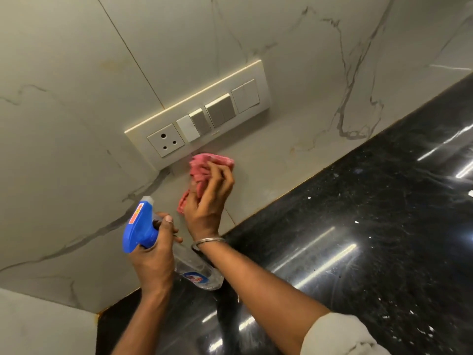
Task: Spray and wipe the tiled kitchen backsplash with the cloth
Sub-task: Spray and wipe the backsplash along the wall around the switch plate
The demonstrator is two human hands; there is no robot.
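Step in hand: the wiping stroke — the cloth [204, 172] is pressed against the backsplash [76, 124] just below the switch plate [199, 111].
Right hand [207, 203]: the fingers [220, 175] are spread flat over the bunched pink cloth, which is pinned to the tile rather than gripped tight.
Left hand [153, 252]: closed round the neck of the spray bottle [163, 242], one finger laid near the trigger; the bottle is held clear of the wall, above the desk [358, 226].
Doing it well: even pressure is best kept through the palm, with overlapping passes run along the tile; the cloth should be kept off the socket holes, and no spray should be aimed at the plate — moisture there would be a hazard, it is judged.
Still to wipe: faint yellowish marks are seen on the tile to the right of the cloth and higher up at left.
Bottle direction: the blue nozzle points up and toward the wall, left of the cloth.
Bottle long axis: slanted — head up-left, clear base down-right, close under the right wrist.
Cloth axis: crumpled, roughly elongated from the plate's lower edge down toward the desk.
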